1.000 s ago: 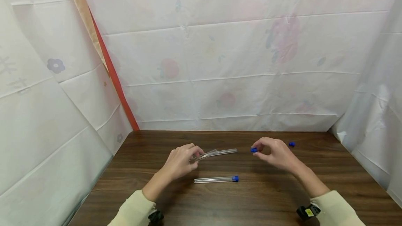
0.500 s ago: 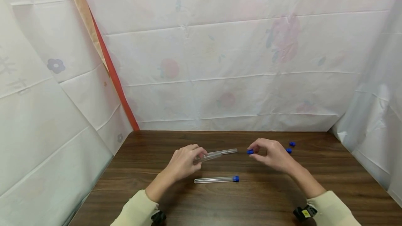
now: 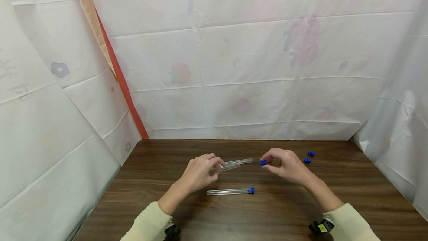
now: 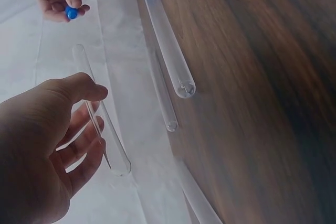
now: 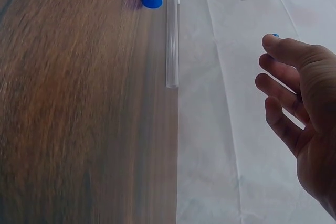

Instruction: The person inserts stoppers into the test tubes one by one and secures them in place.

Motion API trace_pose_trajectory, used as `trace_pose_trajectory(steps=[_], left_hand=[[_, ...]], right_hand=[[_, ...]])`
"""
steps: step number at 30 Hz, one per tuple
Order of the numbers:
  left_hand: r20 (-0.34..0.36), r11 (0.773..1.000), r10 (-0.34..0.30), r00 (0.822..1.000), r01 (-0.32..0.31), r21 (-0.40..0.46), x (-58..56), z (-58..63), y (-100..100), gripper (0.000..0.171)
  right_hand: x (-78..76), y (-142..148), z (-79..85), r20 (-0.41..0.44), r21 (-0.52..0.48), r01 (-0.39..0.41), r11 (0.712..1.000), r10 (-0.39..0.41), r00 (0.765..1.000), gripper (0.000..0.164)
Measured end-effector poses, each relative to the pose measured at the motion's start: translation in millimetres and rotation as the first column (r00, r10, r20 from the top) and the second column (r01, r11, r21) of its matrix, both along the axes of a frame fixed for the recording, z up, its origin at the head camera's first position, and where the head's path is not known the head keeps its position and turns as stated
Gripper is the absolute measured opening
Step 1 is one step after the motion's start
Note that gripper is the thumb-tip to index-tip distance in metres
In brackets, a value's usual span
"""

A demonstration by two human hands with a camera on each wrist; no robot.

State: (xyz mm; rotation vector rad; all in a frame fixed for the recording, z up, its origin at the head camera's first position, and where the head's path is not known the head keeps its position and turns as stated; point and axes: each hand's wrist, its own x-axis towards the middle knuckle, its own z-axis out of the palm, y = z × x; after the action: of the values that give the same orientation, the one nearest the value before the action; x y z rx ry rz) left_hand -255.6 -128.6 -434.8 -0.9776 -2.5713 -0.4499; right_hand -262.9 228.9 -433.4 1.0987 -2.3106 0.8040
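My left hand (image 3: pixel 202 172) pinches a clear test tube (image 3: pixel 229 168) between thumb and fingers, with the tube's open end toward the right. In the left wrist view this tube (image 4: pixel 117 142) slants across the fingers, raised off the table. Opposite it, my right hand (image 3: pixel 284 164) pinches a small blue cap (image 3: pixel 263 162) with thumb and index finger. A gap separates cap and tube. In the right wrist view the thumb hides most of the cap (image 5: pixel 275 35). Behind the held tube lies another clear tube (image 3: pixel 246 161), partly covered by the left hand.
Nearer the front lies a test tube (image 3: pixel 227 192) with a blue cap on its right end. Two loose blue caps (image 3: pixel 307 160) rest right of my right hand. White printed sheeting (image 3: pixel 247 107) rises behind the brown wooden table (image 3: pixel 274 215).
My right hand has moved left with the blue cap, uncovering a loose cap behind it. My left hand has shifted slightly right with the tube, narrowing the gap.
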Motion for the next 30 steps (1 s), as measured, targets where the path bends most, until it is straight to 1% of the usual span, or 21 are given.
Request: trace_pose_trajectory(steps=[16,24,30], left_hand=[[-0.020,1.000,-0.024,1.000,0.024,-0.008,1.1,3.5,10.3,0.033],[-0.020,0.999,-0.043,0.999,0.043,-0.002,1.7,4.8,14.5,0.033],[-0.018,0.999,-0.051,0.999,0.051,0.003,1.4,4.3,17.4,0.034]], right_hand=[[0.7,-8.9,0.2,-0.024,-0.008,-0.038,0.999,0.038,0.999,0.034],[1.0,-14.5,-0.2,0.006,-0.020,-0.048,0.999,0.048,0.999,0.032],[0.9,-17.7,-1.2,-0.024,-0.034,-0.077,0.996,0.077,0.997,0.033]])
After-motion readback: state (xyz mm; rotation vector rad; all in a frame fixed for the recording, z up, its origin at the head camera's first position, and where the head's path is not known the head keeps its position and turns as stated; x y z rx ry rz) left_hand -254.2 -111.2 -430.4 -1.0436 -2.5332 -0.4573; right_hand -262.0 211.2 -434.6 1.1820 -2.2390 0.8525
